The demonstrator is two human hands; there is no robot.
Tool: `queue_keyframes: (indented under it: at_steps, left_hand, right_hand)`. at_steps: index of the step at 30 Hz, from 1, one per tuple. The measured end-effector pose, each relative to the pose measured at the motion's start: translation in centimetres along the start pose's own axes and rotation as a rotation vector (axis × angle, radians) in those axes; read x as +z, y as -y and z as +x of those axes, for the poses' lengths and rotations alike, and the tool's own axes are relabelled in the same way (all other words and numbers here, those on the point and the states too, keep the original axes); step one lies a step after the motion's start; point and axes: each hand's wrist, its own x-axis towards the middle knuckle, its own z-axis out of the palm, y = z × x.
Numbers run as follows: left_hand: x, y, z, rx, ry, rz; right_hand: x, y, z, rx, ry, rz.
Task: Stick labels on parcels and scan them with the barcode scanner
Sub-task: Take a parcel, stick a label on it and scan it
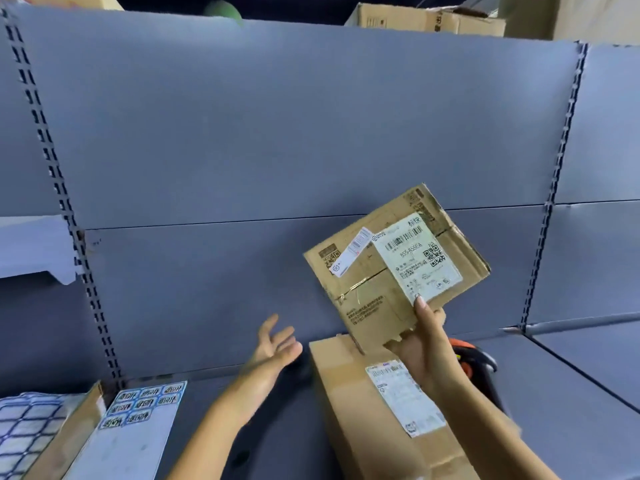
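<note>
Parcel [388,271] gripped in right hand [422,344], left hand [273,344] apart.

The right hand [420,344] gripping the raised parcel [367,292] hides most of the barcode scanner [483,363], just right of the lying parcel [346,410], itself cropped below.

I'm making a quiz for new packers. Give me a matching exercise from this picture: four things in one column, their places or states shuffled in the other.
1 flat parcel
2 big box
3 sticker sheet
4 left hand

a at lower left
b open, holding nothing
c held up by the right hand
d on the shelf, below the held parcel

Pairs: 1c, 2d, 3a, 4b
</note>
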Motion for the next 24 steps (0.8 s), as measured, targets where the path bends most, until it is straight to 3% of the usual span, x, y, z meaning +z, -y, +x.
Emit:
queue_keyframes:
  at_steps: [4,8,10,12,14,18,22,24]
  left_hand:
    - [2.8,0.5,0.7,0.007,0.056,-0.125]
    - [2.7,1.0,0.9,0.038,-0.036,-0.251]
    - [1.9,1.5,1.0,0.042,-0.094,-0.253]
    - [1.3,1.9,1.2,0.044,-0.122,-0.208]
    - [1.1,2.1,1.4,0.054,-0.107,-0.130]
    - [1.2,2.4,1.8,0.078,-0.062,0.010]
    - [1.6,3.0,2.3,0.068,-0.029,0.081]
    - [1.8,3.1,2.5,0.074,-0.031,0.086]
  right_hand:
    - [1.4,-2.2,-1.5,0.107,0.080,-0.022]
    - [0.0,0.5,-3.1,0.245,0.242,-0.446]
    - [-2.4,2.7,-2.7,0.127,0.061,-0.759]
    - [-6.0,4.5,-1.6,-0.041,-0.364,-1.022]
    - [-10.2,5.3,-0.3,-0.003,-0.578,-1.260]
    - [-16.8,3.7,2.0,0.514,-0.582,-1.518]
    - [-18.0,2.6,1.9,0.587,-0.537,-1.688]
    - [-17.4,2.7,1.1,0.556,-0.542,-1.603]
